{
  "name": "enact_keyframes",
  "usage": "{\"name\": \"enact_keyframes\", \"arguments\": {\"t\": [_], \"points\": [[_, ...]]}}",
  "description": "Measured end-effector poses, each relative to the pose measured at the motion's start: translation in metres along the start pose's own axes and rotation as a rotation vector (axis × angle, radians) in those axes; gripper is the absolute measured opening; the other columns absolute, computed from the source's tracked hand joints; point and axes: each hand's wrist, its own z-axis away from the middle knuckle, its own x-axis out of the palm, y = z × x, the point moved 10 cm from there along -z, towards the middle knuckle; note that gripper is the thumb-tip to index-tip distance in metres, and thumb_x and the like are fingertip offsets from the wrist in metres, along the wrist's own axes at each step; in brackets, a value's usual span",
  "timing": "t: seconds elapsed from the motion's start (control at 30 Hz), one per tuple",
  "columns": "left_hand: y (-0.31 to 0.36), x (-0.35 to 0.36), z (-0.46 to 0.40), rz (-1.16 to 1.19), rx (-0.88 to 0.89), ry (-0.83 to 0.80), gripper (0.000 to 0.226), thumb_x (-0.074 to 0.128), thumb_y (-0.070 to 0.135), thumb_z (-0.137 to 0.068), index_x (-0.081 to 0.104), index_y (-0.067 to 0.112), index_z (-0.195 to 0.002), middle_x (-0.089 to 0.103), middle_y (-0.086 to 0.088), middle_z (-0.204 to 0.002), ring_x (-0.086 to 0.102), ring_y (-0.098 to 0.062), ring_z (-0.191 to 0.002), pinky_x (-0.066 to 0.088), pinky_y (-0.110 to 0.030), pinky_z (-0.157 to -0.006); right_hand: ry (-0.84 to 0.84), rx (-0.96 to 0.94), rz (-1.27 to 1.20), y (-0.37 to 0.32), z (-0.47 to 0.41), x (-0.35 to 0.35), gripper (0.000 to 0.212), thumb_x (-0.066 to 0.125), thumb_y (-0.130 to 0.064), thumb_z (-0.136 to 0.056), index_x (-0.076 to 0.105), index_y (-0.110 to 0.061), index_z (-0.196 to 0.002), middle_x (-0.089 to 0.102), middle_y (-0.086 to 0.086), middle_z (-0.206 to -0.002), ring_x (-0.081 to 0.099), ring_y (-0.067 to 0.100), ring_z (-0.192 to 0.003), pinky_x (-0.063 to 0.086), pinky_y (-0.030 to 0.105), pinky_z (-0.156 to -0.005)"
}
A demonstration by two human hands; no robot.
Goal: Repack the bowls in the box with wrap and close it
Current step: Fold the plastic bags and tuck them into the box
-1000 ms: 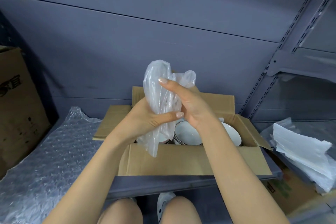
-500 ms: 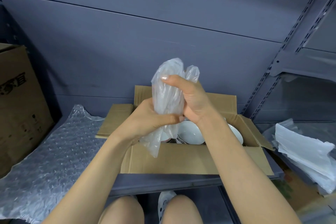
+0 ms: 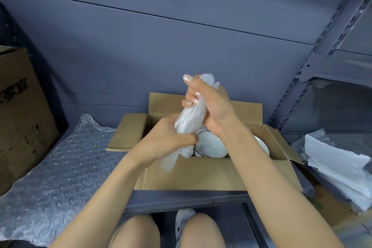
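Status: packing is in progress. The box (image 3: 213,173) stands open on the shelf (image 3: 181,199), all four flaps folded outward. White bowls (image 3: 209,144) sit inside it, directly below both hands, bare and uncovered. Their count cannot be read, because the forearms hide much of the interior; at least two rims show.

Hands: the left hand (image 3: 167,139) grips the lower part of a clear plastic wrap (image 3: 191,119), fingers and thumb curled round it. The right hand (image 3: 209,104) grips the upper part, fingers closed over the top end. Between the two hands the wrap is squeezed into a tight upright roll. A loose tail hangs under the left hand, over the near wall of the box.

Done so far, judged from this layout: the bowls are back in the box.

Remaining:
1. Place the wrap in or over the bowls as padding.
2. Add further padding if needed. A bubble sheet (image 3: 60,167) lies flat on the shelf to the left of the left hand; a stack of plastic sheets (image 3: 338,169) lies to the right of the right hand.
3. Fold the flaps shut.

A second carton (image 3: 22,110) stands beyond the bubble sheet, well apart from the left hand, and plays no visible part in the task
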Motion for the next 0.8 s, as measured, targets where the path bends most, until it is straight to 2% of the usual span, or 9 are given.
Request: {"name": "enact_keyframes", "arguments": {"t": [0.07,0.13,0.27,0.4,0.5,0.53,0.57,0.67,0.8], "points": [[-0.001,-0.015,0.001,-0.133,0.047,0.191,0.03,0.076,0.022,-0.072,0.056,0.021,-0.095,0.062,0.012,-0.08,0.059,-0.001,-0.064,0.049,-0.015,-0.054,0.13,-0.048,-0.054,-0.003,-0.003,-0.016,0.046,0.069,-0.01,-0.08,0.035,-0.022,-0.051,0.027,-0.005,-0.05,0.028,0.009,-0.045,0.034,0.021,-0.047],[0.013,-0.024,0.009,-0.279,0.194,0.343,0.039,0.076,0.028,-0.075,0.053,0.029,-0.107,0.06,0.022,-0.096,0.057,0.009,-0.085,0.048,-0.011,-0.066,0.251,-0.072,-0.135,-0.005,-0.004,-0.031,0.045,0.066,-0.01,-0.086,0.034,-0.021,-0.057,0.026,-0.006,-0.05,0.027,0.009,-0.044,0.033,0.021,-0.048],[0.031,-0.032,0.017,-0.31,0.388,0.412,0.042,0.077,0.025,-0.078,0.064,0.029,-0.117,0.063,0.025,-0.112,0.056,0.01,-0.104,0.04,-0.005,-0.084,0.342,-0.075,-0.248,-0.005,-0.004,-0.051,0.043,0.066,-0.018,-0.088,0.029,-0.022,-0.066,0.021,-0.007,-0.052,0.023,0.009,-0.046,0.033,0.021,-0.05],[0.02,-0.041,-0.003,-0.162,0.253,0.301,0.022,0.075,0.017,-0.08,0.073,0.025,-0.1,0.074,0.013,-0.093,0.068,-0.003,-0.088,0.052,-0.025,-0.079,0.357,-0.006,-0.212,0.006,-0.005,-0.064,0.04,0.065,-0.021,-0.089,0.031,-0.021,-0.068,0.025,-0.007,-0.053,0.031,0.008,-0.045,0.039,0.021,-0.055],[0.01,-0.046,-0.017,-0.103,0.172,0.251,0.013,0.074,0.015,-0.079,0.076,0.014,-0.092,0.074,-0.009,-0.084,0.067,-0.016,-0.072,0.052,-0.035,-0.072,0.31,0.035,-0.129,0.006,-0.002,-0.072,0.021,0.069,-0.025,-0.086,0.051,-0.018,-0.076,0.05,-0.005,-0.064,0.056,0.008,-0.056,0.05,0.024,-0.07],[0.007,-0.048,-0.02,-0.083,0.149,0.248,0.013,0.075,0.015,-0.078,0.075,0.011,-0.09,0.074,-0.013,-0.083,0.067,-0.019,-0.071,0.051,-0.036,-0.071,0.293,0.025,-0.033,0.002,-0.001,-0.077,0.018,0.072,-0.028,-0.083,0.058,-0.017,-0.087,0.06,-0.005,-0.076,0.064,0.006,-0.07,0.051,0.024,-0.078],[0.004,-0.051,-0.023,-0.07,0.125,0.244,0.014,0.076,0.015,-0.077,0.075,0.008,-0.09,0.073,-0.016,-0.084,0.068,-0.022,-0.07,0.052,-0.037,-0.07,0.283,-0.005,0.141,-0.007,0.001,-0.083,0.031,0.075,-0.033,-0.079,0.061,-0.018,-0.101,0.065,-0.007,-0.093,0.065,0.004,-0.088,0.049,0.023,-0.086],[-0.005,-0.059,-0.032,-0.053,0.052,0.217,0.017,0.079,0.014,-0.074,0.075,0.005,-0.088,0.073,-0.018,-0.085,0.069,-0.034,-0.077,0.056,-0.047,-0.077,0.262,-0.253,0.803,-0.047,0.008,-0.089,0.062,0.075,-0.037,-0.079,0.045,-0.03,-0.133,0.057,-0.013,-0.128,0.049,-0.001,-0.122,0.039,0.016,-0.101],[-0.009,-0.057,-0.042,-0.147,-0.003,0.158,0.018,0.08,0.018,-0.074,0.075,0.005,-0.086,0.072,-0.021,-0.085,0.066,-0.027,-0.074,0.052,-0.053,-0.082,-0.179,-0.589,1.557,-0.039,0.017,-0.041,0.057,0.061,-0.048,-0.086,0.05,-0.025,-0.136,0.048,-0.01,-0.143,0.036,0.004,-0.135,0.026,0.021,-0.112]]}}
